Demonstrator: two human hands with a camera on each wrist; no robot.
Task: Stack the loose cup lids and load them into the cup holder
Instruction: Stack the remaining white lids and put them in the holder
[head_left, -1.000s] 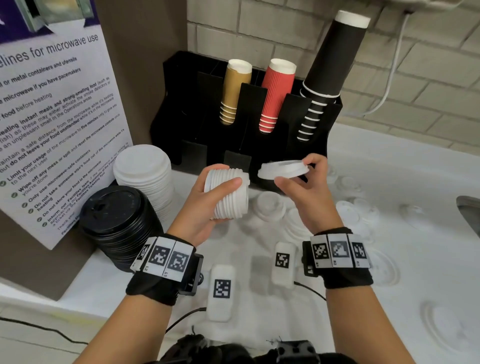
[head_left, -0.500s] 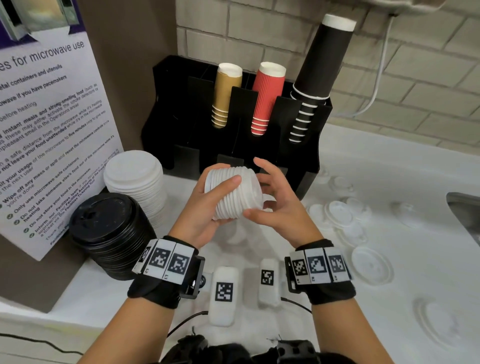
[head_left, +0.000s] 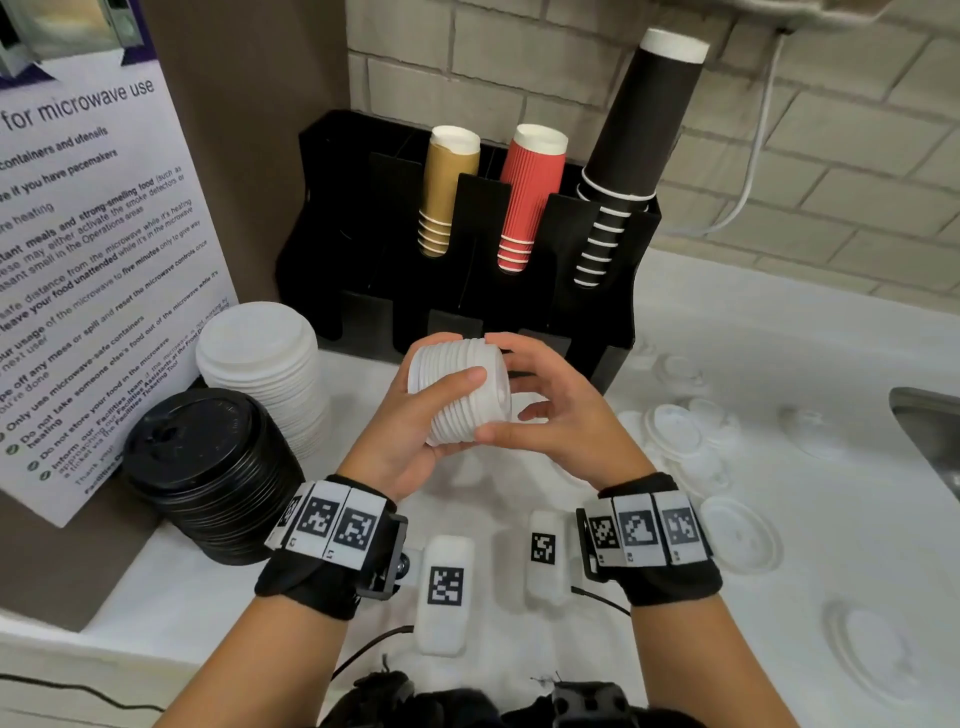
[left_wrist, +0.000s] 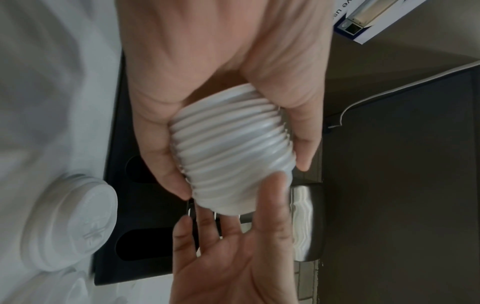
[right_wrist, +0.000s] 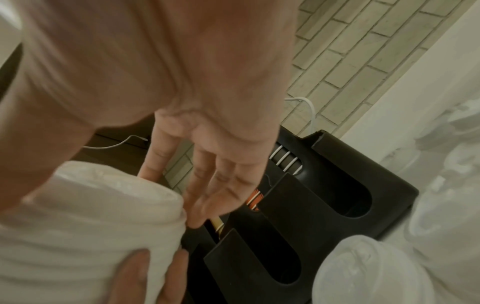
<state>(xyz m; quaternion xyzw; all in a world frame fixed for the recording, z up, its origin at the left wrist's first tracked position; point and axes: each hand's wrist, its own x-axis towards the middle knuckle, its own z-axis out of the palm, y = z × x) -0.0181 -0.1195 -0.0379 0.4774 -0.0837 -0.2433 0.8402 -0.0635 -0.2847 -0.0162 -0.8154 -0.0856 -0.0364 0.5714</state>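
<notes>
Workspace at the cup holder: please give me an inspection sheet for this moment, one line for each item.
Surface: white counter, a sink edge at the right.
Job's things: stack of white lids held on its side in front of the black cup holder; loose lids lie flat on the counter.
Clutter: tall white lid pile, black lid pile, two tagged white blocks.
Grippers: left hand grips the stack; right hand touches its end with relaxed fingers.
Cables: white cable on the wall; thin black cable at the near edge.
Surroundings: brick wall, microwave notice.
</notes>
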